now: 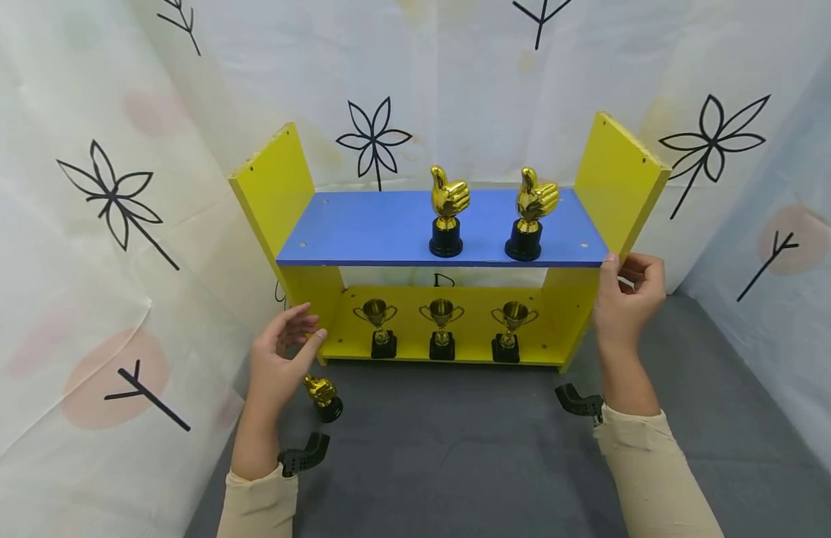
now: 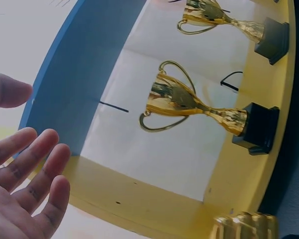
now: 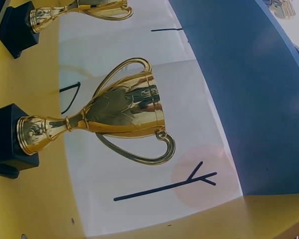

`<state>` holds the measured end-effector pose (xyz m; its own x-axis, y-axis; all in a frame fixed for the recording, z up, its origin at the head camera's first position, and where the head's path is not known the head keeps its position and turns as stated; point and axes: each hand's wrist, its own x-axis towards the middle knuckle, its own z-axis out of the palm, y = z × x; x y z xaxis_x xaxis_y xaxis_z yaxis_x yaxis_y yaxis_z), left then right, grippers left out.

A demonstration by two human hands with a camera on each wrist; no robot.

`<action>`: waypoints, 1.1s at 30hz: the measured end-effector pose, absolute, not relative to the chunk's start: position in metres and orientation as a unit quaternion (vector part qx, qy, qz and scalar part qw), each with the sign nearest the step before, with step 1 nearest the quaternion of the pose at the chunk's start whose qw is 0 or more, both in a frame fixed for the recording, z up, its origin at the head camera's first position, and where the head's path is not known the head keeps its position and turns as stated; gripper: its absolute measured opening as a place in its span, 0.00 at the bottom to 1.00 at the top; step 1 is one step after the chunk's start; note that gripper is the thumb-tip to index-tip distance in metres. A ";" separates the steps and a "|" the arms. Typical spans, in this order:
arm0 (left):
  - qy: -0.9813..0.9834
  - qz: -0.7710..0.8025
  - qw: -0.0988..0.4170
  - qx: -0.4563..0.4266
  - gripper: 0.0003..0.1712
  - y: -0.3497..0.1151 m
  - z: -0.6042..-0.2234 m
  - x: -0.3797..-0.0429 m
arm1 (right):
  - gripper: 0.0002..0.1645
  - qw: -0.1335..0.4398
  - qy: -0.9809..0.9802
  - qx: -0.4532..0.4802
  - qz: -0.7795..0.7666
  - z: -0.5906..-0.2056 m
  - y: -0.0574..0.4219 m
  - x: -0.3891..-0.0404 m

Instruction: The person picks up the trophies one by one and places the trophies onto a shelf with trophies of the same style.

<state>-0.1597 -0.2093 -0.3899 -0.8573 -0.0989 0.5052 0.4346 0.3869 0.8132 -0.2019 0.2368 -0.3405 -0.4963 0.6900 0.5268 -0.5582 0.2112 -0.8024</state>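
My left hand (image 1: 277, 366) hovers at the left front of a yellow shelf unit with a blue middle board (image 1: 368, 224), fingers spread and holding nothing. Just below it a gold thumbs-up trophy (image 1: 321, 390) on a black base stands on the grey floor. At the other end, my right hand (image 1: 627, 302) grips the front edge of the right yellow side panel (image 1: 620, 179), its thumb by the blue board's corner. On the blue board are two more thumbs-up trophies (image 1: 449, 198) (image 1: 533, 202). Three gold cups (image 1: 375, 312) (image 1: 442, 314) (image 1: 513, 317) stand on the lower board.
White cloth (image 1: 476, 90) printed with black flowers hangs behind and along both sides. Dark grey floor (image 1: 449, 448) lies in front of the unit. The left yellow panel (image 1: 274, 187) rises above the blue board. A black camera mount sits at each wrist.
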 end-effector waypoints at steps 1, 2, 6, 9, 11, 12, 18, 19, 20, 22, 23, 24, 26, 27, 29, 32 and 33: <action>-0.797 -0.542 0.245 -0.102 0.26 -0.210 -0.392 -0.159 | 0.09 0.499 -0.597 -0.056 0.625 -0.341 0.237 -0.202; -0.798 -0.542 0.243 -0.099 0.25 -0.210 -0.393 -0.158 | 0.09 0.500 -0.597 -0.056 0.625 -0.340 0.237 -0.202; -0.800 -0.542 0.240 -0.088 0.25 -0.211 -0.400 -0.154 | 0.10 0.501 -0.598 -0.059 0.623 -0.341 0.237 -0.201; -0.798 -0.545 0.243 -0.083 0.25 -0.214 -0.406 -0.151 | 0.10 0.500 -0.598 -0.061 0.623 -0.341 0.236 -0.201; -0.796 -0.547 0.246 -0.079 0.25 -0.215 -0.411 -0.149 | 0.10 0.499 -0.598 -0.061 0.624 -0.341 0.236 -0.201; -0.795 -0.549 0.249 -0.076 0.25 -0.216 -0.414 -0.148 | 0.10 0.499 -0.598 -0.060 0.625 -0.341 0.236 -0.200; -0.794 -0.545 0.264 -0.048 0.25 -0.218 -0.427 -0.142 | 0.10 0.499 -0.595 -0.056 0.628 -0.340 0.236 -0.200; -0.796 -0.542 0.265 -0.045 0.25 -0.218 -0.429 -0.142 | 0.10 0.500 -0.595 -0.057 0.627 -0.340 0.236 -0.200; -0.798 -0.539 0.267 -0.043 0.26 -0.217 -0.431 -0.142 | 0.10 0.501 -0.595 -0.058 0.626 -0.340 0.237 -0.200; -0.802 -0.532 0.271 -0.037 0.26 -0.217 -0.434 -0.141 | 0.09 0.502 -0.595 -0.060 0.625 -0.340 0.237 -0.200; -0.803 -0.529 0.273 -0.034 0.26 -0.217 -0.436 -0.141 | 0.09 0.502 -0.595 -0.061 0.624 -0.339 0.236 -0.200; -0.804 -0.527 0.274 -0.030 0.26 -0.217 -0.437 -0.141 | 0.09 0.502 -0.596 -0.062 0.624 -0.339 0.236 -0.200; -0.808 -0.522 0.273 -0.019 0.26 -0.217 -0.441 -0.139 | 0.09 0.500 -0.598 -0.061 0.624 -0.339 0.236 -0.200; -0.810 -0.520 0.270 -0.013 0.26 -0.217 -0.442 -0.139 | 0.09 0.498 -0.598 -0.060 0.625 -0.339 0.236 -0.200; -0.815 -0.516 0.261 -0.001 0.25 -0.216 -0.445 -0.137 | 0.06 0.496 -0.601 -0.059 0.624 -0.339 0.236 -0.200; -0.823 -0.510 0.251 0.010 0.24 -0.215 -0.448 -0.135 | 0.04 0.495 -0.601 -0.058 0.625 -0.340 0.236 -0.200; -0.824 -0.508 0.250 0.012 0.24 -0.215 -0.449 -0.134 | 0.04 0.495 -0.601 -0.058 0.625 -0.340 0.236 -0.200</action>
